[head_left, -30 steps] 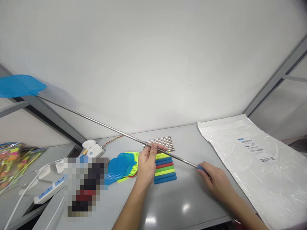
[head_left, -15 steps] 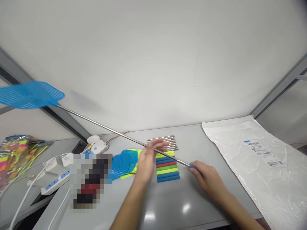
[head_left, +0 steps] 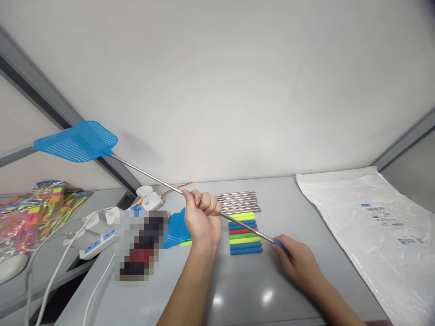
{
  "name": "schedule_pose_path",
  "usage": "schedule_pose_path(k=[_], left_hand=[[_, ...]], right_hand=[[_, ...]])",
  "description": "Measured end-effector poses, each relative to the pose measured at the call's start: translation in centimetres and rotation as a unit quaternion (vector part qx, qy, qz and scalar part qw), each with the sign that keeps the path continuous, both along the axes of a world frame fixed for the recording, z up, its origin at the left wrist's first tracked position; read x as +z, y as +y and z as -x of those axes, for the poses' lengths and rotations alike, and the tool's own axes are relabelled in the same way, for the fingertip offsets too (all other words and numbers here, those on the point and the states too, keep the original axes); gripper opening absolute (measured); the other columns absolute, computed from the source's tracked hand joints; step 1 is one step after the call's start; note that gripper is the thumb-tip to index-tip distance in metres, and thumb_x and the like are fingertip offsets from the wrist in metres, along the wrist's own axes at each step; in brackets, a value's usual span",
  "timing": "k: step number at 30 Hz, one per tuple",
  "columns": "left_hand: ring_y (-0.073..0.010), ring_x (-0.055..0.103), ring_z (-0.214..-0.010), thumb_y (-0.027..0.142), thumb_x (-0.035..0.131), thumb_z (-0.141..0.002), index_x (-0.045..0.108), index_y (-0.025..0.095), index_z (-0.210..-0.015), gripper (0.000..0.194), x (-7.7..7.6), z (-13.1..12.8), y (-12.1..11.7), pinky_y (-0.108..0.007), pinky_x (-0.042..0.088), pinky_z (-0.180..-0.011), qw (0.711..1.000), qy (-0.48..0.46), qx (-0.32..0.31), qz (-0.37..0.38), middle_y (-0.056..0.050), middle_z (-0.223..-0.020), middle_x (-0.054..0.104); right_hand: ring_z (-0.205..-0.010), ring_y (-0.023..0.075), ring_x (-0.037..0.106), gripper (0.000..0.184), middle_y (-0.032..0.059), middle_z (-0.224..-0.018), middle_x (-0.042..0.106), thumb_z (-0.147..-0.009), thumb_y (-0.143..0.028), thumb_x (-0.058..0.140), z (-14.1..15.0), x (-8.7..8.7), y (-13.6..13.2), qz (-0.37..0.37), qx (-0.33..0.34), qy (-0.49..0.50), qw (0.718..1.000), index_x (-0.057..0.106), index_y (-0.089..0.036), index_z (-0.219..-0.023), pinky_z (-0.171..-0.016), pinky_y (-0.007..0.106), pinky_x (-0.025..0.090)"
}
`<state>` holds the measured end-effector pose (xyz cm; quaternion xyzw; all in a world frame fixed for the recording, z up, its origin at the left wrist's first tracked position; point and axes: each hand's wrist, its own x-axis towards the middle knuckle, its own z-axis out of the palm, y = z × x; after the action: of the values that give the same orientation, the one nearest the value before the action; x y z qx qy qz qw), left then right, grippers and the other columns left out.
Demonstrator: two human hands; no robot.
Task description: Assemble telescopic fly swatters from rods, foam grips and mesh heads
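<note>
Over the table [head_left: 244, 280], left hand [head_left: 204, 222] grips the rod [head_left: 149, 175], right hand [head_left: 299, 260] the handle [head_left: 280, 245] of one seemingly finished swatter [head_left: 83, 142]; loose rods [head_left: 239, 202], handles [head_left: 245, 235], heads [head_left: 178, 229] lie unjoined.

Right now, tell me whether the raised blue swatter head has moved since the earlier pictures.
Yes: the blue swatter head has shifted right and down in the view, nearer the silver rods lying on the table.
</note>
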<state>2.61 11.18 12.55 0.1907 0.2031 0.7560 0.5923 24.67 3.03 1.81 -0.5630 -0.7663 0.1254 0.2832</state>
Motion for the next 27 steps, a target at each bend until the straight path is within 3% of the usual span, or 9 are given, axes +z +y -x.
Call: schedule_pose_path(k=[7,11,17,21,24,27], left_hand=[[-0.0065,0.012,-0.04,0.056,0.048,-0.089,0.026,0.02,-0.061,0.05,0.3,-2.2,0.2,-0.022,0.012,-0.038,1.0,-0.001,0.017,0.017,0.009,-0.052,0.011],[-0.0065,0.01,-0.041,0.055,0.047,-0.09,0.024,0.02,-0.062,0.05,-0.1,-4.8,-0.7,-0.021,0.012,-0.039,0.999,0.012,-0.013,0.031,0.008,-0.052,0.01],[-0.007,0.014,-0.042,0.057,0.047,-0.089,0.027,0.021,-0.062,0.049,-1.9,-8.3,-2.4,-0.021,0.019,-0.042,0.997,0.045,-0.055,0.031,0.008,-0.051,0.016],[-0.0101,0.034,-0.047,0.056,0.045,-0.09,0.033,0.021,-0.062,0.046,-3.9,-9.2,-3.2,-0.026,0.036,-0.055,0.992,0.109,-0.051,0.028,0.006,-0.05,0.032],[-0.0173,0.058,-0.077,0.054,0.038,-0.094,0.045,0.021,-0.065,0.044,-4.9,-8.9,-3.9,-0.034,0.042,-0.081,0.968,0.238,-0.071,0.022,-0.003,-0.07,0.063],[-0.022,0.056,-0.107,0.051,0.037,-0.095,0.061,0.021,-0.083,0.04,-4.7,-7.4,-3.9,-0.036,0.039,-0.091,0.932,0.337,-0.13,0.026,-0.008,-0.108,0.068]], right_hand=[[-0.056,0.0147,0.056,0.021,-0.0011,-0.065,0.058,-0.096,-0.032,0.038,-0.9,-0.7,-0.2,0.002,-0.017,-0.003,1.0,0.051,-0.023,-0.082,-0.052,0.025,0.038],[-0.055,0.0153,0.055,0.023,-0.0008,-0.063,0.058,-0.096,-0.033,0.036,-0.4,-0.6,-0.3,0.012,-0.019,0.02,1.0,0.049,-0.023,-0.08,-0.051,0.025,0.038],[-0.053,0.0149,0.054,0.024,-0.0017,-0.061,0.056,-0.097,-0.034,0.034,-0.4,-0.4,-0.3,0.027,-0.025,0.051,0.998,0.05,-0.023,-0.082,-0.051,0.025,0.037],[-0.053,0.0145,0.053,0.026,-0.0022,-0.061,0.056,-0.097,-0.035,0.034,-0.5,-0.4,-0.3,0.04,-0.028,0.062,0.997,0.048,-0.023,-0.079,-0.052,0.025,0.036],[-0.053,0.0139,0.052,0.026,-0.0024,-0.061,0.056,-0.097,-0.035,0.034,-0.3,-0.3,-0.3,0.052,-0.026,0.081,0.995,0.047,-0.023,-0.078,-0.053,0.024,0.036],[-0.057,0.0138,0.054,0.027,-0.0017,-0.065,0.058,-0.098,-0.036,0.034,-0.4,-0.2,-0.3,0.047,-0.031,0.089,0.994,0.05,-0.023,-0.08,-0.054,0.024,0.037]])
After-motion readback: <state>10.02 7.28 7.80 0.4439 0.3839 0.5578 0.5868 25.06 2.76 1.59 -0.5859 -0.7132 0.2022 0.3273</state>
